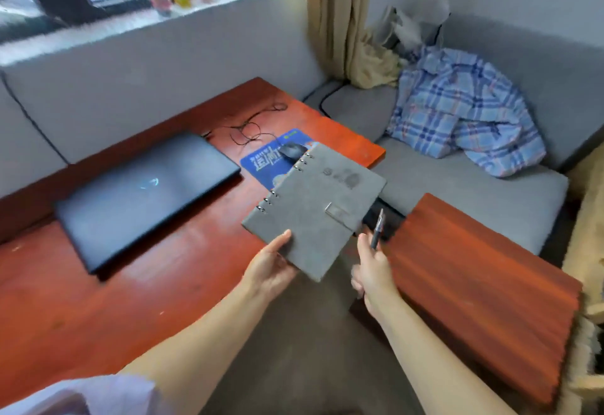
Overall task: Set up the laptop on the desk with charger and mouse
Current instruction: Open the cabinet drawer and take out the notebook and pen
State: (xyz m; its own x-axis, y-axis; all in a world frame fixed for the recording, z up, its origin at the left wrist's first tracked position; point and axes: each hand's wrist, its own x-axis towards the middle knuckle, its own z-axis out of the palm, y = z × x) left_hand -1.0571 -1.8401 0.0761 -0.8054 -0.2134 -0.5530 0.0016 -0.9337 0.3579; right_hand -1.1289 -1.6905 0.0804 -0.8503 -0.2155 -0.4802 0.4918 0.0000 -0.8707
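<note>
A: Where does the closed black laptop sit?

B: Flat on the reddish-brown wooden surface, left of centre in the frame, lid down.

A: And the mouse?

B: The black corded mouse rests on the blue printed mouse pad just right of the laptop, its thin black cable looping toward the upper middle.

A: What are the hands doing?

B: The left hand grips the lower corner of a grey ring-bound notebook, held tilted above the pad's near edge. The right hand is closed around a dark pen, lower centre right.

A: Any charger?

B: I cannot tell.
</note>
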